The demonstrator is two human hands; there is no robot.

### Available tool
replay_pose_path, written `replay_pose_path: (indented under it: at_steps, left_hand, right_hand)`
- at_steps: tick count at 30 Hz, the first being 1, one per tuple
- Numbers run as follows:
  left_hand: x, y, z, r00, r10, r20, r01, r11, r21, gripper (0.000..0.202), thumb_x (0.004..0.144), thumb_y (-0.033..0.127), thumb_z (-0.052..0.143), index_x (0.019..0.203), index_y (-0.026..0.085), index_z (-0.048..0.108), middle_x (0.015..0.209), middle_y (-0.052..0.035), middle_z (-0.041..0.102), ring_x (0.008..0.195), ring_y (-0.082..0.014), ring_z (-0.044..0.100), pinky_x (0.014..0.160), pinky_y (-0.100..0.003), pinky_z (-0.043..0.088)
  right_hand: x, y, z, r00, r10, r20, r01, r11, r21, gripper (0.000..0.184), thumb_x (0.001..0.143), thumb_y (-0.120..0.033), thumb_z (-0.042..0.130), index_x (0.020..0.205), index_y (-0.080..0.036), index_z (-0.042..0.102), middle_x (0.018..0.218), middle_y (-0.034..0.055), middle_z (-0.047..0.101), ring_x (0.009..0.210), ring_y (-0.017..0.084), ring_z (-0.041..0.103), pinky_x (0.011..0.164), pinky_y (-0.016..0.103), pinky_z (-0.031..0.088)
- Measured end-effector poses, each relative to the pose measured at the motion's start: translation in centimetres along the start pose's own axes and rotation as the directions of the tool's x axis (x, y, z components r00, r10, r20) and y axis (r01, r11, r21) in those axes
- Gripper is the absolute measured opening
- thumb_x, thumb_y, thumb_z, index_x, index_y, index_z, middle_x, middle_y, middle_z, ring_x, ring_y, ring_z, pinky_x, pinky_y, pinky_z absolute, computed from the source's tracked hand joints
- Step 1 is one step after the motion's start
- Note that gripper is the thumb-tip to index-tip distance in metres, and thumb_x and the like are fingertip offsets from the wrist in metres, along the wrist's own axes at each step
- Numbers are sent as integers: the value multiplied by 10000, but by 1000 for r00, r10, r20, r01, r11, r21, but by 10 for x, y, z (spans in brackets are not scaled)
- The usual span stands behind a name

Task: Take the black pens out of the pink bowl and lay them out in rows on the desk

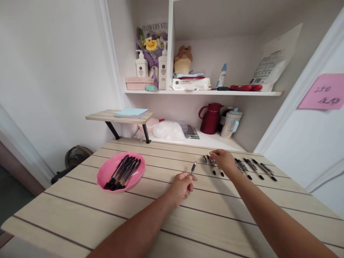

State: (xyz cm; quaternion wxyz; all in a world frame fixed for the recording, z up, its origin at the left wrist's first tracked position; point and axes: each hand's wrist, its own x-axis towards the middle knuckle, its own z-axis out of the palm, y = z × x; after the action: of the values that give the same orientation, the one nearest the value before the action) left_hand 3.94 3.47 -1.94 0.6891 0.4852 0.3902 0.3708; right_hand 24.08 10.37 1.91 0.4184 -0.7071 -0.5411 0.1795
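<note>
My left hand (182, 185) is closed around a pen (193, 167), whose bare tip points up and away from me above the table. My right hand (222, 159) is over the row of pens at the right, its fingers pinched together by the upper end of a dark pen (212, 166). What lies between those fingertips is hidden. A small round dark item (204, 159) sits just left of them. To the right of this hand, several more pens (256, 169) lie slanted in a row. Several black-capped pens (124, 172) are heaped in a pink dish (141, 165).
A slatted wooden table (150, 218) stretches below my arms. A small raised shelf (100, 115) on black legs stands at its back left, bearing blue paper (131, 112). Behind are a clear plastic bag (169, 131), a red jug (211, 119) and a lidded cup (231, 123).
</note>
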Motion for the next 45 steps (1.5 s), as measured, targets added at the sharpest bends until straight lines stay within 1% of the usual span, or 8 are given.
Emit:
replay_pose_path:
  at_steps: [6, 10, 13, 18, 20, 24, 31, 45]
  left_hand:
    - [3, -2, -3, 1000, 8, -13, -9, 993, -114, 311, 723, 409, 483, 877, 140, 511, 481, 80, 428, 296, -13, 248, 347, -175, 84]
    - [5, -4, -5, 999, 26, -28, -29, 993, -111, 333, 720, 434, 494, 863, 134, 519, 471, 82, 429, 287, -9, 236, 335, -176, 86]
    - [5, -2, -6, 997, 63, -44, -67, 992, -108, 328, 723, 434, 490, 850, 132, 520, 474, 81, 433, 285, -8, 241, 329, -172, 93]
    - [2, 2, -5, 995, 95, -37, -97, 993, -66, 305, 737, 409, 470, 863, 136, 518, 469, 83, 421, 284, -12, 246, 327, -172, 84]
    - [1, 2, -4, 996, 83, -36, -84, 996, -32, 309, 744, 415, 463, 862, 135, 522, 465, 84, 418, 286, -12, 246, 327, -172, 92]
    - [0, 0, -2, 997, 78, -23, -78, 997, 0, 324, 746, 431, 462, 861, 134, 522, 465, 84, 422, 289, -12, 242, 326, -173, 101]
    - [1, -2, -2, 994, 106, -6, -105, 994, 31, 294, 762, 405, 445, 842, 134, 521, 444, 87, 412, 275, -11, 220, 325, -182, 105]
    - [0, 0, -1, 996, 89, -9, -88, 996, 34, 299, 748, 408, 460, 844, 132, 520, 441, 86, 414, 270, -12, 216, 314, -176, 92]
  right_hand:
    - [13, -11, 37, 999, -29, 43, 41, 954, -298, 176, 655, -189, 572, 810, -120, 619, 882, 209, 639, 948, 312, 562, 772, 403, 381]
    - [7, -16, 60, 996, -31, 81, 55, 944, -326, 229, 673, -114, 527, 886, -73, 598, 924, 264, 618, 970, 324, 555, 799, 437, 365]
    - [-2, -19, 67, 992, -55, 117, 85, 961, -262, 161, 656, -125, 542, 801, -99, 606, 858, 225, 640, 929, 302, 573, 779, 400, 379]
    - [-22, -19, 52, 976, -129, 176, 132, 991, -3, 137, 707, -295, 506, 749, -181, 571, 707, 66, 653, 694, 184, 605, 588, 269, 424]
    - [-28, -18, 38, 979, -141, 146, 102, 964, 247, 202, 725, -371, 493, 778, -185, 551, 716, 50, 645, 618, 153, 583, 517, 246, 410]
    - [-37, -22, 15, 992, -103, 78, 16, 699, 715, 287, 615, -402, 647, 771, -180, 553, 727, 50, 631, 566, 120, 535, 481, 230, 377]
    - [-52, -37, 13, 981, -171, 96, 47, 678, 733, 431, 613, -370, 664, 984, -197, 528, 737, 29, 626, 599, 121, 537, 503, 232, 368]
    - [-63, -32, 25, 894, -236, 381, -77, 756, 650, 301, 619, -316, 662, 863, -182, 546, 537, -56, 495, 484, 82, 463, 446, 208, 299]
